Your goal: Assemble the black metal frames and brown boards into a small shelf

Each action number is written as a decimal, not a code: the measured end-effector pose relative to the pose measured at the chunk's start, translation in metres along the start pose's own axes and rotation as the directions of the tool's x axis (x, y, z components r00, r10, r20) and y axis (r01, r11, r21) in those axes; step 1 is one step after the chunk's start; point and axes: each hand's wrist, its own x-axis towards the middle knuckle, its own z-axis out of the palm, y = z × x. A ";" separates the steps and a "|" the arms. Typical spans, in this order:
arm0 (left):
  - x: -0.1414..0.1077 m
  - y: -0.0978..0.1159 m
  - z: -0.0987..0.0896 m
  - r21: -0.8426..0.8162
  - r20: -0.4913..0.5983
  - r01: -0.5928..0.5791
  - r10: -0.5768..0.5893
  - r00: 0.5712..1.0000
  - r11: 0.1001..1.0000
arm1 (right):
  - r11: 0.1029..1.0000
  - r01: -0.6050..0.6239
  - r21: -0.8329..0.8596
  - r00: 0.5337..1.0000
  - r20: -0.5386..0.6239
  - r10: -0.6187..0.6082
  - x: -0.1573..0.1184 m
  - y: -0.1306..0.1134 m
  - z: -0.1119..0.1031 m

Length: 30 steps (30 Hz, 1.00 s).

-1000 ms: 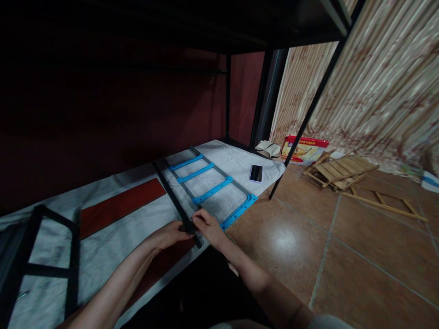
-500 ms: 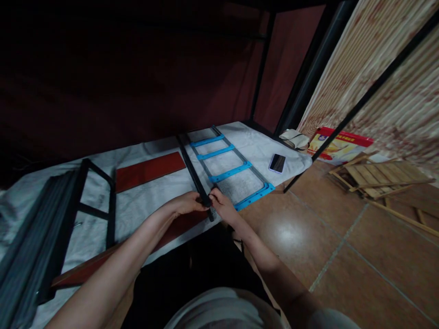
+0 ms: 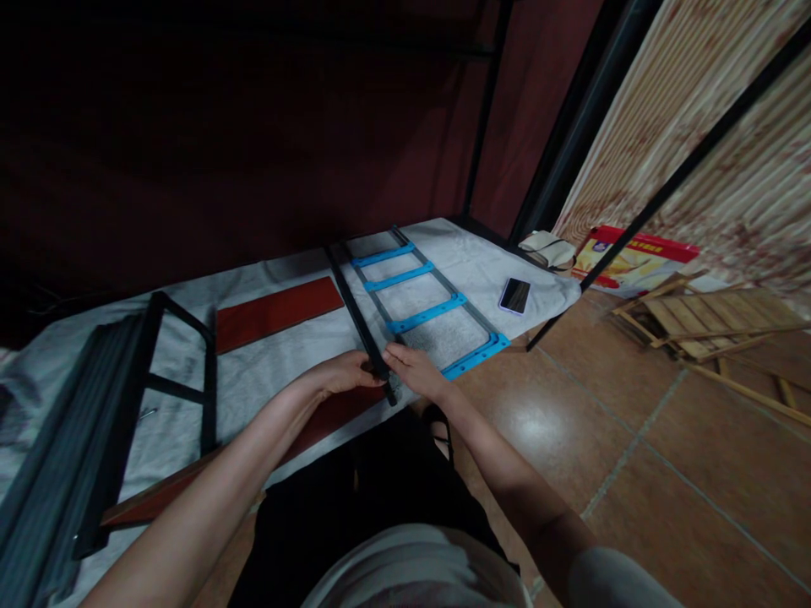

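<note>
A long black bar (image 3: 356, 312) lies across the pale cloth, its near end between my hands. My left hand (image 3: 347, 372) is closed round that end from the left. From the right, my right hand (image 3: 409, 366) pinches at the same end; any small part between its fingers is too small to make out. Just right of the bar is a grey frame with blue crosspieces (image 3: 427, 314). One red-brown board (image 3: 279, 314) rests left of the bar, and another (image 3: 329, 425) lies partly under my left forearm.
Black metal frame (image 3: 174, 388) and stacked grey tubes (image 3: 69, 439) are at the left. A phone (image 3: 514, 296) lies on the cloth (image 3: 469, 253). Beyond are a red and yellow box (image 3: 627, 260), a folded wooden chair (image 3: 715, 319) and a slanting black pole (image 3: 684, 165).
The view has shifted slightly. My right hand has moved a little up against the bar's near end, its fingers changing position. My left hand keeps its hold.
</note>
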 end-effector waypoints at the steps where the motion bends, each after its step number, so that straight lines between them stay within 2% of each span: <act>1: 0.000 0.000 0.000 -0.009 0.005 -0.003 0.003 1.000 1.000 | 0.999 -0.030 0.041 1.000 0.010 0.030 0.000 0.001 0.000; 4: 0.003 -0.002 0.000 -0.002 -0.005 -0.006 0.006 1.000 1.000 | 0.982 -0.088 0.165 0.995 -0.027 0.094 -0.002 0.002 0.003; 6: 0.004 -0.005 0.000 0.030 -0.026 0.013 -0.012 1.000 0.999 | 0.975 -0.063 0.211 0.995 -0.063 0.078 -0.002 0.003 0.007; 9: 0.005 -0.006 0.001 0.048 -0.041 0.029 -0.027 0.999 0.998 | 0.984 -0.030 0.174 0.995 -0.089 0.046 -0.002 0.003 0.011; 14: 0.004 -0.002 0.003 0.015 -0.024 0.011 -0.010 1.000 1.000 | 0.995 -0.093 0.038 0.990 -0.106 0.096 -0.003 -0.001 0.012; 19: 0.003 -0.001 0.002 0.034 -0.019 0.030 -0.030 0.999 0.999 | 0.988 -0.059 0.146 0.991 -0.112 0.076 -0.004 -0.001 0.009; 23: 0.004 -0.003 0.000 0.013 -0.027 0.027 -0.027 0.999 1.000 | 0.997 -0.034 0.066 0.992 -0.117 0.041 -0.001 0.001 0.013; 30: 0.006 -0.005 -0.001 -0.034 -0.018 0.037 -0.038 0.999 0.999 | 0.977 -0.114 0.181 0.981 -0.137 0.140 -0.008 0.003 0.019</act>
